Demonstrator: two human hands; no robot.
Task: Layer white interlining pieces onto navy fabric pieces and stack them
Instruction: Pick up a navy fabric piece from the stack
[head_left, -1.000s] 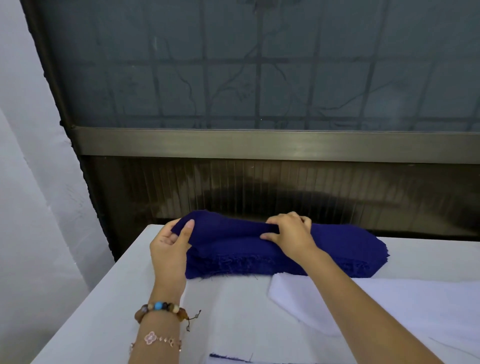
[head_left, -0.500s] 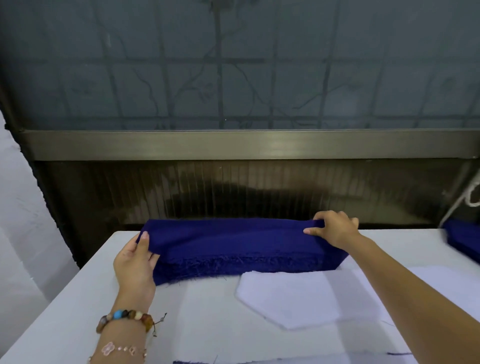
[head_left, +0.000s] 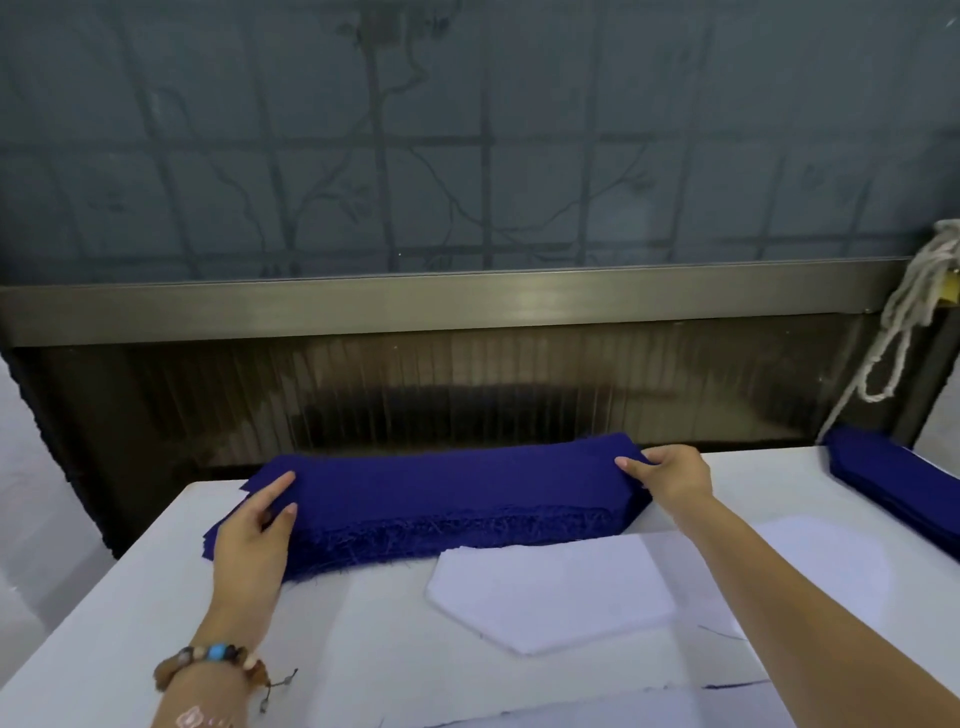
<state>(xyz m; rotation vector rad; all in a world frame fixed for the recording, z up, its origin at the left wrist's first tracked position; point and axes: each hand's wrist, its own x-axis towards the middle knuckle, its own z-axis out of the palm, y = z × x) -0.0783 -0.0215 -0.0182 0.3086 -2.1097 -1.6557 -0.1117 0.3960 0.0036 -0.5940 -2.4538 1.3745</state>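
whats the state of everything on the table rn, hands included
navy fabric stack, resting on the table, held at both ends
left hand, grips its left end, thumb on top
right hand, grips its right end
white interlining piece, flat in front of the stack, untouched
second navy stack, at the table's right edge, untouched

Garment workroom, cutting and prep area. A white work table (head_left: 130, 623) fills the lower frame and holds a thick stack of navy cut pieces (head_left: 441, 499) with frayed raw edges at centre, a second navy stack (head_left: 893, 483) at the right edge, and shaped white interlining pieces (head_left: 550, 587) lying flat at lower centre-right, with a stray thread beside them. The upper frame is a frosted window (head_left: 467, 130) showing a grille shadow above a dull metal rail (head_left: 415, 306), and a pale cord (head_left: 904, 322) hangs knotted at upper right.
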